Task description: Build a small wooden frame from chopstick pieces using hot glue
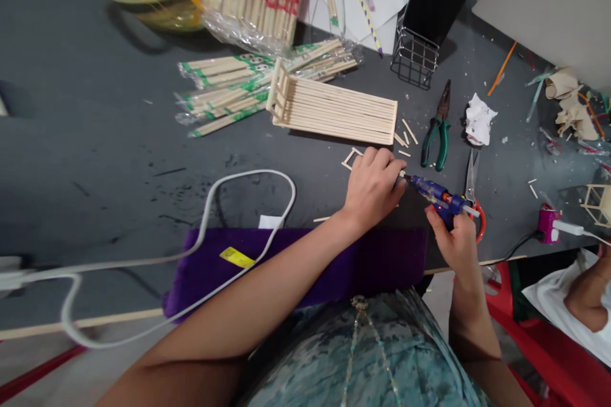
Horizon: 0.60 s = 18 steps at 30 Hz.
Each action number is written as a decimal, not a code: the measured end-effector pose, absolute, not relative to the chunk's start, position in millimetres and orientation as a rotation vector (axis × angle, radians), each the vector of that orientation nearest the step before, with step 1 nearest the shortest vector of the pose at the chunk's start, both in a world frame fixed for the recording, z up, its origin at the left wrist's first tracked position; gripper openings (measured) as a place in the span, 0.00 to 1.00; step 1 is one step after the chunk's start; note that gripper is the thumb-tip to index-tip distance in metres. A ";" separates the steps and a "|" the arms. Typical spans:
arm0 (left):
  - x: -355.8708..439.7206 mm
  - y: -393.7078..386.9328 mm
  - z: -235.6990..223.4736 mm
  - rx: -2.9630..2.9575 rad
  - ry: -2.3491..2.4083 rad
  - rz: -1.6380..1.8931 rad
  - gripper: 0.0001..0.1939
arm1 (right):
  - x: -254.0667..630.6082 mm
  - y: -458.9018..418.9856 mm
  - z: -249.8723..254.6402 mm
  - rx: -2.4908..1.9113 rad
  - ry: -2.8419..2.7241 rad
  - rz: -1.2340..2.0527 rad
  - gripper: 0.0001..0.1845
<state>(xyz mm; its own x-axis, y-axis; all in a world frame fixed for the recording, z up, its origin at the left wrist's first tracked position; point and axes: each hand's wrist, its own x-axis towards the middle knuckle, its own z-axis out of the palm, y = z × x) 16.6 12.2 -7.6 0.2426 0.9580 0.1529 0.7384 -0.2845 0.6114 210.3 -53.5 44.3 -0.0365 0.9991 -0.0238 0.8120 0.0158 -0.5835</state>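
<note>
My right hand (456,238) is wrapped round the grip of a blue glue gun (436,194), with a glue stick poking out of its back end. The gun's nozzle points left and meets the fingertips of my left hand (375,187). Those fingers are pinched together over the grey table; a tiny pale bit shows at the nozzle, but what they hold is mostly hidden. Just beyond the left hand lies a small frame of thin sticks (352,158). Behind it rests a bed-like panel of glued chopsticks (338,108) with a railing at its left end.
Green-handled pliers (436,133), scissors (472,181) and crumpled paper (480,119) lie to the right. Wrapped chopsticks (229,86) spread at the back left. A white cable (210,197) loops over a purple cloth (305,254). Another person's arm (589,296) shows at far right.
</note>
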 end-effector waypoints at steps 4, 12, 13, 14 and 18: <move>16.9 11.8 -8.4 2.106 1.555 0.725 0.11 | 210.4 -52.7 43.8 -1.867 -1.925 0.588 0.17; 16.9 11.7 -8.1 2.119 1.559 0.719 0.11 | 210.2 -50.3 44.7 -1.863 -1.965 0.514 0.17; 16.9 11.7 -7.8 2.121 1.559 0.717 0.11 | 210.0 -50.0 44.8 -1.861 -1.965 0.518 0.17; 16.8 11.8 -7.4 2.118 1.557 0.720 0.11 | 209.8 -49.8 44.8 -1.861 -1.965 0.523 0.17; 16.0 12.0 -6.3 2.086 1.527 0.736 0.12 | 209.0 -49.2 44.7 -1.877 -1.964 0.526 0.18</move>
<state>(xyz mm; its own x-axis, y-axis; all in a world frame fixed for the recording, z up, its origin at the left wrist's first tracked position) 16.0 12.0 -6.3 0.2450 0.9571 0.1546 0.7174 -0.2862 0.6352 209.0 -49.2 44.7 -0.0422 0.9991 0.0105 0.8600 0.0417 -0.5086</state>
